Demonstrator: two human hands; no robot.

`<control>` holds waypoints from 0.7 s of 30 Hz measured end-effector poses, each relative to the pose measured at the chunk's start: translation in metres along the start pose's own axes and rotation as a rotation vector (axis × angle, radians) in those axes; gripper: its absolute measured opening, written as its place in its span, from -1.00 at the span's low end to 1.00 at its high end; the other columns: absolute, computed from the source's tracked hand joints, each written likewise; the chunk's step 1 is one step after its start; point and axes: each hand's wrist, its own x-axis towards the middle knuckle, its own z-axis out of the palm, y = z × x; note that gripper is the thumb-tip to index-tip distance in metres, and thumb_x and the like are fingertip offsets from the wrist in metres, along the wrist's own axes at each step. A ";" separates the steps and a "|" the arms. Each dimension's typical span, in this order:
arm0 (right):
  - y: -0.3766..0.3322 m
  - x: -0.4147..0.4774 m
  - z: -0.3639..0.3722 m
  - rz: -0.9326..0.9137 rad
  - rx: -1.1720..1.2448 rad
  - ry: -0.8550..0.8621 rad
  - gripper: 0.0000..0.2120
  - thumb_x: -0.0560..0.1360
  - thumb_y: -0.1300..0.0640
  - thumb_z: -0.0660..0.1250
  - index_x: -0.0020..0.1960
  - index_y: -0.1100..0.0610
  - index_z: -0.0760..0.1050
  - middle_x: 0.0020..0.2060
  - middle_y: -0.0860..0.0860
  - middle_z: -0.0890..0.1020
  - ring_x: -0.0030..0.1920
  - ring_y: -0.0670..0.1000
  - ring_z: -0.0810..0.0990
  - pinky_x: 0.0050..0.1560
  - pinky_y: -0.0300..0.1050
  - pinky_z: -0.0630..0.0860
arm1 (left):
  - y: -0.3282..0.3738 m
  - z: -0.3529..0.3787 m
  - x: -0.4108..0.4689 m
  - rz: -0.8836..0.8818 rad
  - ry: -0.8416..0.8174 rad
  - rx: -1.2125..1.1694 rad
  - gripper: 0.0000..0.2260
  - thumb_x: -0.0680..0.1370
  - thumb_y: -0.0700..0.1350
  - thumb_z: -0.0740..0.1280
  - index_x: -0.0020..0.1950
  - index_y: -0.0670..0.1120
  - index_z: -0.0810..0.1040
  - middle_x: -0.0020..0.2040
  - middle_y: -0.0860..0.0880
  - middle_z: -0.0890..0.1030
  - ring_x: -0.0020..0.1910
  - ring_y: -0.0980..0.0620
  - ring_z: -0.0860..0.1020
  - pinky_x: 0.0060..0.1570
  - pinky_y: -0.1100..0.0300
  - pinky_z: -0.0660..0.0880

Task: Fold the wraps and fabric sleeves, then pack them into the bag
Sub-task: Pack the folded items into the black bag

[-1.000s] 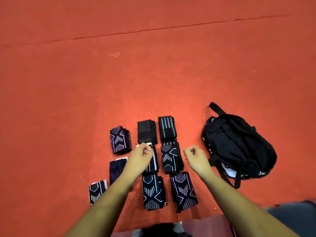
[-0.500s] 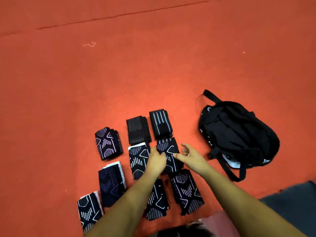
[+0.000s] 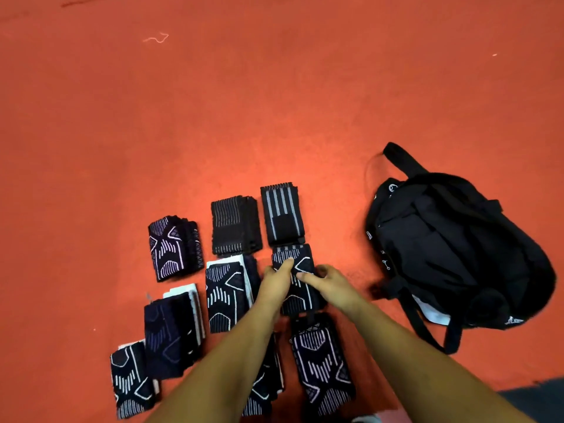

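Our left hand (image 3: 276,280) and right hand (image 3: 331,285) pinch 1 folded black, white-patterned fabric sleeve (image 3: 302,299) among the rows, probably to carry it to the black fabric backpack (image 3: 457,248) nearby.

Tally: 9 folded pieces, 4 others.
Folded pieces split 2 + 7. Wraps x2: thin-stripe wrap (image 3: 236,224), wide-stripe wrap (image 3: 282,213). Patterned sleeves x7: far-left sleeve (image 3: 175,248), centre sleeve (image 3: 227,293), held sleeve (image 3: 294,256), dark blue sleeve (image 3: 171,328), near-left sleeve (image 3: 131,380), half-hidden sleeve (image 3: 265,392) under the left forearm, near-right sleeve (image 3: 322,364). Of the 7, 6 show a bright white line pattern, 1 is the dimmer blue one. Bag x1: black backpack (image 3: 457,251). Hands x2: left hand (image 3: 276,280), right hand (image 3: 331,282), both gripping the one held sleeve. Thread scrap (image 3: 156,38) x1, on the red floor (image 3: 274,102).
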 end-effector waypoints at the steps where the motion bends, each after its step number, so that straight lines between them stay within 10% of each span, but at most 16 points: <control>1: 0.001 0.002 0.000 0.017 0.018 -0.012 -0.83 0.49 0.08 0.45 0.03 0.14 0.59 -0.12 0.05 0.74 -0.12 0.04 0.72 0.05 0.02 0.64 | -0.008 0.003 0.015 -0.008 0.009 -0.049 -0.13 0.21 0.35 0.35 0.40 -0.12 0.43 0.16 -0.14 0.64 0.06 -0.17 0.65 0.17 -0.11 0.56; 8: -0.002 0.007 0.004 0.090 0.100 -0.042 -0.74 0.50 -0.08 0.42 0.01 0.11 0.65 -0.19 -0.01 0.74 -0.16 -0.02 0.73 -0.22 -0.25 0.59 | -0.003 0.004 0.009 -0.059 -0.095 -0.122 -0.43 0.24 0.30 0.42 0.05 -0.08 0.70 -0.11 -0.12 0.73 -0.09 -0.13 0.71 0.11 -0.08 0.61; 17: -0.008 -0.017 0.011 0.003 0.354 -0.104 -0.73 0.54 0.07 0.39 0.22 0.08 0.54 -0.03 0.06 0.73 -0.01 0.07 0.72 0.03 -0.02 0.64 | -0.006 -0.003 -0.005 0.061 -0.103 -0.170 -0.35 0.30 0.30 0.43 0.28 -0.02 0.54 0.06 -0.07 0.70 0.00 -0.06 0.69 0.11 -0.01 0.59; 21: -0.016 -0.042 0.006 -0.033 0.422 -0.040 -0.58 0.48 0.06 0.47 0.26 0.15 0.45 -0.01 0.10 0.72 -0.01 0.09 0.72 -0.06 -0.05 0.63 | 0.003 -0.009 -0.038 0.157 -0.163 -0.161 -0.67 0.50 0.16 0.41 0.17 0.02 0.53 0.04 -0.07 0.70 0.00 -0.05 0.69 0.10 0.01 0.59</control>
